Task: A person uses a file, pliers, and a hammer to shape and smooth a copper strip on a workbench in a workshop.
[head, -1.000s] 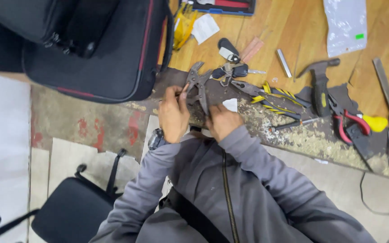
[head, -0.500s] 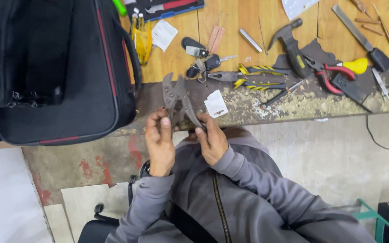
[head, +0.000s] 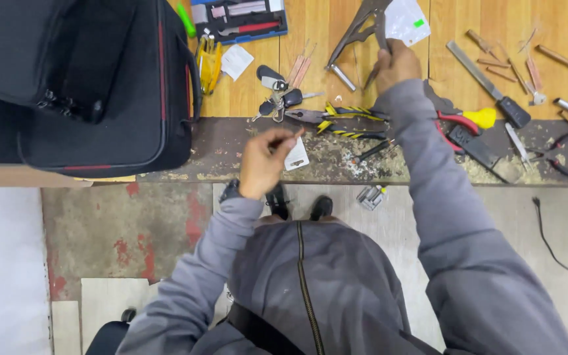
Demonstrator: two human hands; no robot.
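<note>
The right hand (head: pixel 397 64) is stretched far across the bench (head: pixel 363 39), its fingers closed round the handles of a large grey metal tool (head: pixel 357 31) whose long jaws point away towards the bench's far edge. A clear plastic bag (head: pixel 407 18) lies just beside that tool. The left hand (head: pixel 263 161) hangs over the bench's dark, chipped near edge (head: pixel 218 148), pinching a small thin piece (head: pixel 285 138) between thumb and fingertips; what the piece is, I cannot tell. A small white tag (head: pixel 296 158) lies just beside that hand.

Between the two hands lie a bunch of keys (head: pixel 276 92) and yellow-and-black pliers (head: pixel 346 121), near the edge. Right of the right sleeve sit red-handled pliers (head: pixel 458 121), a yellow screwdriver handle (head: pixel 484 118) and a flat file (head: pixel 484 79). A black bag (head: pixel 100 85) fills the bench's left end, its side reaching past the near edge. The barest wood is behind the keys. Below the edge, two black shoes (head: pixel 297 205) stand on the floor (head: pixel 133 236).
</note>
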